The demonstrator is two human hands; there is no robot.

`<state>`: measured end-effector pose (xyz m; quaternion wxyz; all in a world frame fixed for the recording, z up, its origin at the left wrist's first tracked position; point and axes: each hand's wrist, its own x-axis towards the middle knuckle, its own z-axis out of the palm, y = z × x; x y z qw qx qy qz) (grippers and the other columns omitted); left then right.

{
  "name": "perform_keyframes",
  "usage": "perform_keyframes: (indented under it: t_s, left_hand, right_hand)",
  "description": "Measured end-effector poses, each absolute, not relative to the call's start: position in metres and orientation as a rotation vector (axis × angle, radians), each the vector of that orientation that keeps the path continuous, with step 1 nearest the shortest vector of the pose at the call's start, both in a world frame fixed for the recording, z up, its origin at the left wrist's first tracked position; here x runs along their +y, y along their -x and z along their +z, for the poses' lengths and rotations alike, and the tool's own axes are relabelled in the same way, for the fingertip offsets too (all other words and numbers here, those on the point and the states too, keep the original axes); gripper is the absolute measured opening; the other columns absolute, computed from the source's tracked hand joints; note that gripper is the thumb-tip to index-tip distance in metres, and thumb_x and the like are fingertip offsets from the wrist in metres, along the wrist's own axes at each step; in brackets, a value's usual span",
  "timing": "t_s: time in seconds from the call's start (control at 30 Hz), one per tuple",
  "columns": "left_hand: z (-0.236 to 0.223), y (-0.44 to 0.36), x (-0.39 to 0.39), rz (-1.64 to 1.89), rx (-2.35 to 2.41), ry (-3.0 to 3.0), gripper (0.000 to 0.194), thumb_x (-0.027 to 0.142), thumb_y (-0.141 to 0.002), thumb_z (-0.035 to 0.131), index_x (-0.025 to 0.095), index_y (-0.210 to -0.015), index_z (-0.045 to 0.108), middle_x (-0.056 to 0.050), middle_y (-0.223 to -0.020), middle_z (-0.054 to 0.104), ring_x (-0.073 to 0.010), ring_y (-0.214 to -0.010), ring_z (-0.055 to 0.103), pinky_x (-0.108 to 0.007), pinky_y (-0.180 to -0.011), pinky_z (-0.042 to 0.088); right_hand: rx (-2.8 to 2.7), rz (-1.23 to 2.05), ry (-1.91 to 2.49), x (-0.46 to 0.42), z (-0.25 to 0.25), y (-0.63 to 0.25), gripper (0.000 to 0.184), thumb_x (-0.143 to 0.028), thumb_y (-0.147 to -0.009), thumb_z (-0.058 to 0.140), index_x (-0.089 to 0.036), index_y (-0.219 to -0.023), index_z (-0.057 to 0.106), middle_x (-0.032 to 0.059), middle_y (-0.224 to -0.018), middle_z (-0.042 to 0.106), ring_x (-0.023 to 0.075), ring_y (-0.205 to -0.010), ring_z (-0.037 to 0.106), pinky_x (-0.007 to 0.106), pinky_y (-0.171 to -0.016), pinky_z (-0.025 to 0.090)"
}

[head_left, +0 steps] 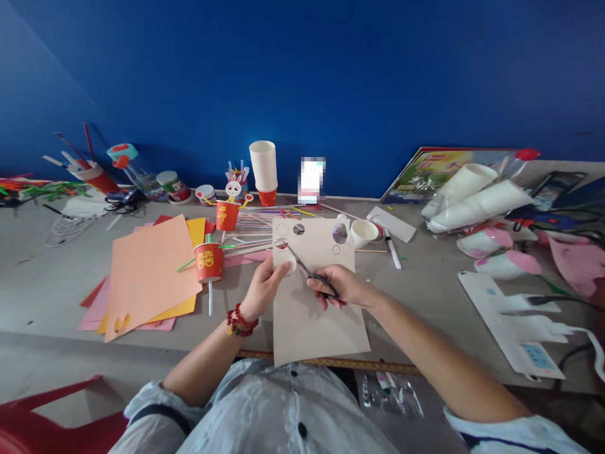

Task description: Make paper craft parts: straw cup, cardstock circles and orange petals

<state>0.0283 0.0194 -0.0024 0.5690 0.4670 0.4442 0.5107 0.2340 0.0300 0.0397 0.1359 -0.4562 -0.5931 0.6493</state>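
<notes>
Over the table's front edge hangs a sheet of cream paper (316, 321), with cut holes and drawn circles near its top. My left hand (261, 287), a red bead bracelet on its wrist, is closed on the sheet's left edge, thumb pressed on a round outlined part (285, 265). My right hand (344, 285) grips black-handled scissors (303, 266), fingers around the loops. Their blades point up and left, at the upper side of that round part. Left of the sheet stands a red paper cup (208, 261) with green straws as arms.
Coloured paper sheets (154, 271) lie at the left. A red cup figure with a rabbit head (227, 215), a tall stack of white cups (263, 165) and loose straws are behind. To the right are a white cup (363, 233), a marker (393, 252) and a power strip (508, 325).
</notes>
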Motion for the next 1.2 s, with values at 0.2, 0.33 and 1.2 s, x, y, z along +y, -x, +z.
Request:
perform_keyframes:
  t_s: [0.2, 0.33, 1.2]
  left_hand:
    - [-0.0015, -0.0277, 0.0195, 1.202, 1.072, -1.141, 0.033, 0.048, -0.083, 0.069, 0.017, -0.094, 0.072, -0.004, -0.091, 0.072, -0.0193, -0.085, 0.061, -0.027, -0.079, 0.047]
    - [-0.0015, -0.0279, 0.0192, 1.19, 1.067, -1.168, 0.033, 0.048, -0.085, 0.066, 0.017, -0.095, 0.071, -0.003, -0.087, 0.071, -0.0185, -0.082, 0.06, -0.027, -0.077, 0.046]
    - [0.0002, -0.0275, 0.0184, 1.154, 1.061, -1.199, 0.037, 0.049, -0.087, 0.064, 0.016, -0.101, 0.07, -0.005, -0.094, 0.072, -0.0197, -0.088, 0.06, -0.027, -0.08, 0.047]
  right_hand:
    - [-1.733, 1.85, 1.325, 0.03, 0.0337, -0.2355, 0.05, -0.063, -0.075, 0.07, -0.016, -0.065, 0.055, -0.0007, -0.05, 0.064, 0.0045, -0.031, 0.042, 0.016, -0.031, 0.029]
    - [-1.734, 1.848, 1.321, 0.0298, 0.0332, -0.2356, 0.051, -0.064, -0.075, 0.07, -0.017, -0.064, 0.055, -0.0007, -0.049, 0.063, 0.0044, -0.031, 0.04, 0.017, -0.031, 0.028]
    - [-1.895, 1.751, 1.261, 0.0376, 0.0292, -0.2432, 0.049, -0.06, -0.079, 0.069, -0.017, -0.061, 0.054, -0.0023, -0.047, 0.059, 0.0055, -0.033, 0.039, 0.018, -0.031, 0.029]
